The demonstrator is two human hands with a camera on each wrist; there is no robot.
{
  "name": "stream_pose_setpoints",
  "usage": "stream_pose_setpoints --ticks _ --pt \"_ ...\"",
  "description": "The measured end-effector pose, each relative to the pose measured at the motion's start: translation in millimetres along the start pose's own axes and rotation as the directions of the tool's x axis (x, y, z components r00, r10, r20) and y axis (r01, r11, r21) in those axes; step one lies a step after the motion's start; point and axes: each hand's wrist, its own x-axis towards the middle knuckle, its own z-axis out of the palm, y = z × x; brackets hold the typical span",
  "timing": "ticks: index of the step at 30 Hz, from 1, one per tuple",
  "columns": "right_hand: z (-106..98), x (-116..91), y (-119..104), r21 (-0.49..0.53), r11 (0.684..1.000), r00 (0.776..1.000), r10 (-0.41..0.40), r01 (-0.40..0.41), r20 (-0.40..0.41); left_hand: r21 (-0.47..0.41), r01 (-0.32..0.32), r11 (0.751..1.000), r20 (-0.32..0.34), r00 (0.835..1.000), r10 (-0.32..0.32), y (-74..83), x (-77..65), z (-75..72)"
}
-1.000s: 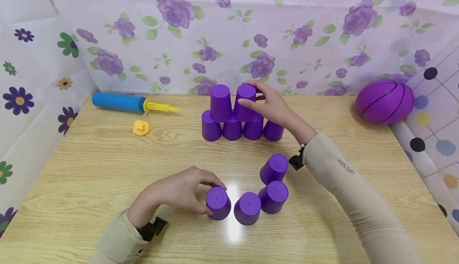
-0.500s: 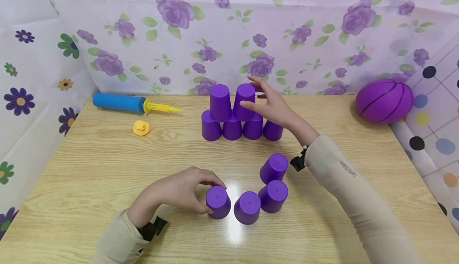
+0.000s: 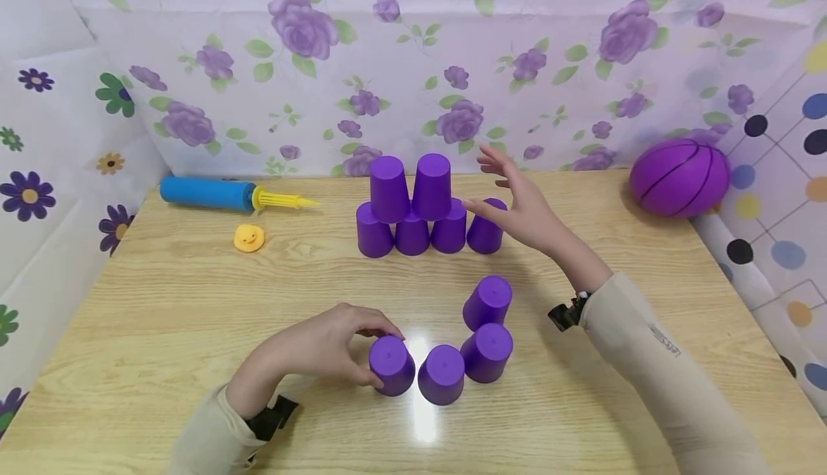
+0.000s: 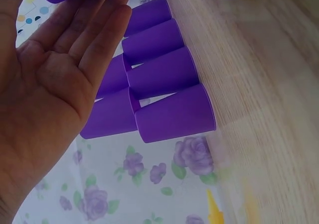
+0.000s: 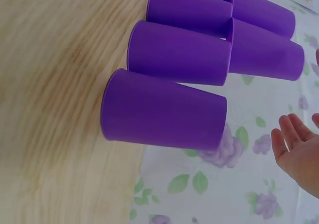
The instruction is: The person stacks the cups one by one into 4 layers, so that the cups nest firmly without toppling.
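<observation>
- The left hand holds the near cup between thumb and fingers, upside down on the table; its own wrist camera shows the palm, with that cup cut off by the frame's edge.
- The right hand grasps nothing, fingers spread loosely by the end cup. From the head its thumb appears close to the stack; the right wrist view shows a gap between the visible fingers and the cups.
- Two upper cups stand upside down across the first three cups of a row of four.
- Three loose cups stand upside down near the left hand's cup.
- Only the head view shows the yellow duck and whole blue pump; the left wrist view catches a yellow tip.
</observation>
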Motion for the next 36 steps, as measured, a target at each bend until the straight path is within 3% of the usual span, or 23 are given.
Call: stream_pose_setpoints --ticks 7,11,17,21,26,30,36 --pt "-10.5 -32.5 2.1 -0.055 0.996 0.997 -0.076 0.075 -0.007 0.033 0.032 0.999 -0.047 0.998 -0.031 0.4 0.4 -0.3" --pt "-11.4 -42.4 27.7 -0.049 0.995 0.996 -0.085 0.085 0.011 0.031 0.033 0.999 -0.089 0.996 -0.03 0.7 0.0 -1.8" --pt "-9.4 -61.3 34.7 -0.016 0.995 0.987 -0.094 0.097 0.13 0.005 0.002 1.0 -0.193 0.981 -0.001 1.3 0.6 -1.6" --pt "-7.2 -71.3 35.8 0.038 0.997 0.961 -0.076 0.069 0.265 -0.001 -0.001 1.0 -0.288 0.958 0.001 4.3 0.4 -5.5" --pt "-3.6 -77.3 33.1 0.087 0.996 0.911 -0.031 -0.005 0.41 -0.017 -0.015 1.0 -0.381 0.925 0.008 14.8 5.4 -15.6" --pt "-1.6 -78.9 27.9 0.068 0.997 0.887 -0.059 0.032 0.459 0.016 -0.046 0.999 -0.441 0.896 0.049 25.9 15.9 -23.7" --pt "-2.1 -79.3 27.1 0.088 0.992 0.862 -0.119 0.086 0.492 0.123 -0.129 0.984 -0.521 0.836 0.174 41.2 38.9 -35.1"
